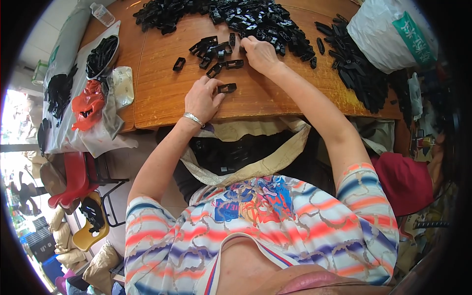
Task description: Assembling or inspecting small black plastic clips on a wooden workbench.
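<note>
My left hand (200, 99) rests near the front edge of the wooden table (162, 93), its fingers pinching a small black plastic buckle frame (227, 88). A metal bracelet (193, 118) circles that wrist. My right hand (259, 53) reaches farther out, fingers curled at the edge of a big heap of black plastic parts (246, 17). Several loose black frames (216, 49) lie between the two hands. I cannot tell whether the right hand has a part in its fingers.
A second pile of long black pieces (356, 66) lies at the right, beside a white plastic bag (391, 32). An open beige sack (246, 152) of black parts hangs below the table edge. Bags (93, 98) and a bowl of parts (102, 56) sit at the left, chairs (78, 182) below.
</note>
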`<state>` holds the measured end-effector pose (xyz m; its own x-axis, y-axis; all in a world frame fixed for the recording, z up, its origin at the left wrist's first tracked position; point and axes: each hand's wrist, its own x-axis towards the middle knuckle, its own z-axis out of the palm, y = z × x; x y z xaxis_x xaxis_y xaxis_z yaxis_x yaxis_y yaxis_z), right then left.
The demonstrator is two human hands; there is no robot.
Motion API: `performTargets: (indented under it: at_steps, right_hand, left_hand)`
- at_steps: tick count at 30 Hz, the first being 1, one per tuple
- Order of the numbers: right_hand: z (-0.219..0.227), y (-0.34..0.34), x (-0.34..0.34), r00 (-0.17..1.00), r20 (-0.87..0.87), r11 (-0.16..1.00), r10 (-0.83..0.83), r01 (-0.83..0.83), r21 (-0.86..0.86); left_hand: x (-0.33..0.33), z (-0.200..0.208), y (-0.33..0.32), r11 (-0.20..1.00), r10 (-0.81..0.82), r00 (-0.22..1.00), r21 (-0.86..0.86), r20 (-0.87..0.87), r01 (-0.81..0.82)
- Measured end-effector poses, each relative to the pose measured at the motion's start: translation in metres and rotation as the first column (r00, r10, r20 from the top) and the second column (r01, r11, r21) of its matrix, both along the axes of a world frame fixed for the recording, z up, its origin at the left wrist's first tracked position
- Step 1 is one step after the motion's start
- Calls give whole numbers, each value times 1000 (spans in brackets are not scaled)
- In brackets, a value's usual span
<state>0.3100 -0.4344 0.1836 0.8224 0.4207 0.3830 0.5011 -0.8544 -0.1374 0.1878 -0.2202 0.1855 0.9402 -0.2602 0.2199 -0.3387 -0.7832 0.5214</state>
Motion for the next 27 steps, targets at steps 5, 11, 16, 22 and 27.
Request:
performTargets:
  at_steps: [5,11,16,22,27]
  right_hand:
    - [5,-26,-37,991,-131,998,-4,11,58]
    - [32,-30,-51,922,-386,997,-22,46,55]
    - [37,-32,-61,858,-513,999,29,-14,34]
    - [21,-34,-76,921,-375,970,110,-17,243]
    - [16,-29,-83,903,-406,940,144,3,342]
  left_hand:
    - [1,-3,4,1000,-12,1000,0,12,12]
    - [3,-5,5,999,-36,997,20,69,35]
    - [4,-1,6,998,-55,998,18,-40,56]
    - [2,1,10,999,-24,998,-28,-52,23]
    - [4,0,9,1000,-29,999,-7,-29,29]
